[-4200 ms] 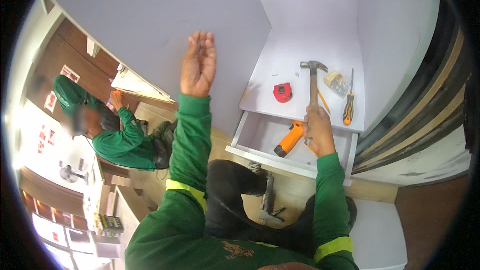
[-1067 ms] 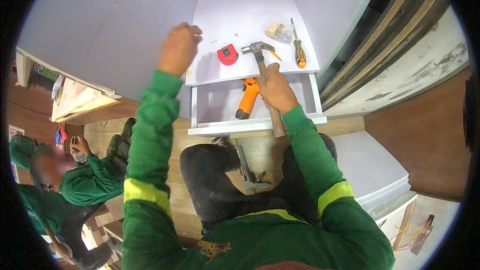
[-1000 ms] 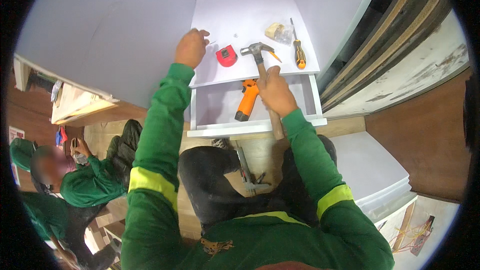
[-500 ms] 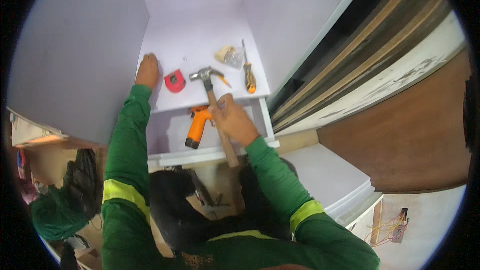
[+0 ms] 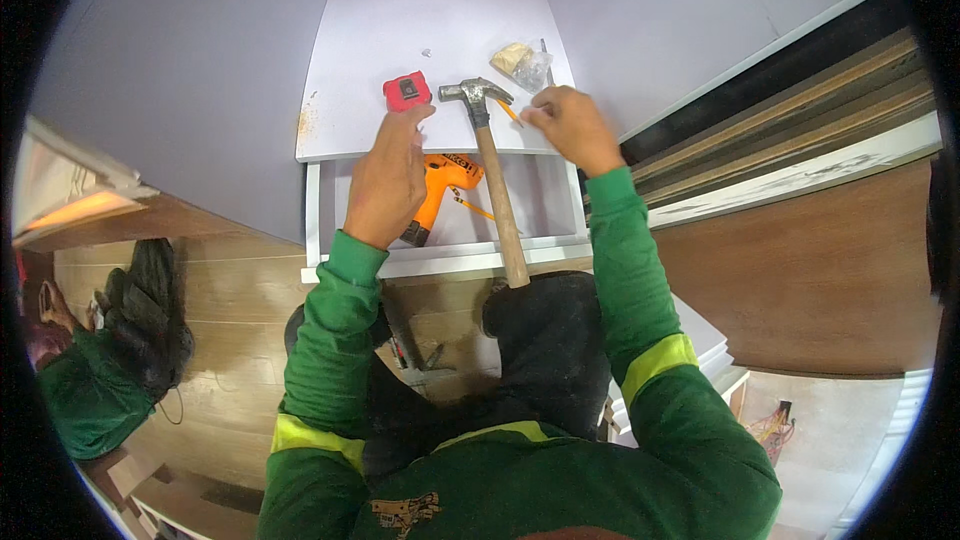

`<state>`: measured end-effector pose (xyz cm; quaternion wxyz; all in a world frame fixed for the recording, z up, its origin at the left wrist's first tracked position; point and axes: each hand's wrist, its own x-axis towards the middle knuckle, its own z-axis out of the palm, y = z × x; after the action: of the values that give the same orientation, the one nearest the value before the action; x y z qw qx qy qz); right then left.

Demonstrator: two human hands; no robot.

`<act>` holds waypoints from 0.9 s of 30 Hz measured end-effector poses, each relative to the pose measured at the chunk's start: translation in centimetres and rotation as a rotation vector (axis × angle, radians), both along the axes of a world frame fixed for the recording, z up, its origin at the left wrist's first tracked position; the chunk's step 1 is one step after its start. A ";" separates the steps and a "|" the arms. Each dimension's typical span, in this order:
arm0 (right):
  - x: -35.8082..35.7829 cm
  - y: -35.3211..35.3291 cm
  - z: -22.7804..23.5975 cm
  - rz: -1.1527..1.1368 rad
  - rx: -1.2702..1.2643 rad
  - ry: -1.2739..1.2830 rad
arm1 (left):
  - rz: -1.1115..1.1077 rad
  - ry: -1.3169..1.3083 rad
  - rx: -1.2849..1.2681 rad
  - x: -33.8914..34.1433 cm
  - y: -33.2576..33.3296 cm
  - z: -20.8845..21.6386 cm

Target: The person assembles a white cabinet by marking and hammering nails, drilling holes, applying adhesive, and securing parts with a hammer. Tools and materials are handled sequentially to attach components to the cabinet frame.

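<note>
A claw hammer [image 5: 497,185] with a wooden handle lies across the shelf edge, its handle reaching out over the open drawer, untouched. My left hand [image 5: 388,180] is above the drawer's left part, fingers stretched toward a red tape measure [image 5: 404,90]. My right hand [image 5: 578,132] is at the shelf's right front, thumb and fingers pinched together; what they hold, if anything, is hidden. Just left of it lies a yellow pencil [image 5: 509,113]. Beyond it shows a screwdriver's shaft [image 5: 547,58]; its handle is hidden by the hand. An orange cordless drill [image 5: 437,195] rests in the drawer.
A clear plastic bag [image 5: 527,67] lies on the white shelf [image 5: 380,10] between grey side panels. Another thin yellow stick [image 5: 473,206] is in the drawer [image 5: 400,265]. Boards [image 5: 780,120] stand at the right. Another person in green [image 5: 95,400] is at the lower left.
My right hand has let go of the hammer handle and moved right beside the pencil. My left hand has left the shelf's left edge and come nearer, over the drawer. The view has shifted.
</note>
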<state>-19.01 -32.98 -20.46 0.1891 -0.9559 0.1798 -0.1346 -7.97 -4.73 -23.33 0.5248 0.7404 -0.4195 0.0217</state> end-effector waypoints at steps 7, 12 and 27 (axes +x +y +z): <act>3.8 1.8 -2.9 -0.113 -0.159 0.213 | -0.215 -0.023 0.341 -1.5 -1.3 -2.2; 4.2 2.4 1.4 -0.022 -0.306 0.659 | -0.356 -0.059 0.291 -4.2 -4.6 -8.3; -1.1 -2.4 39.7 0.033 -0.446 0.408 | -0.248 -0.201 0.325 -1.7 -2.8 -4.1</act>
<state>-20.13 -35.38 19.24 -0.0635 -0.9840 0.1645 0.0272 -9.65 -7.57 -27.39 0.3528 0.7519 -0.5556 -0.0371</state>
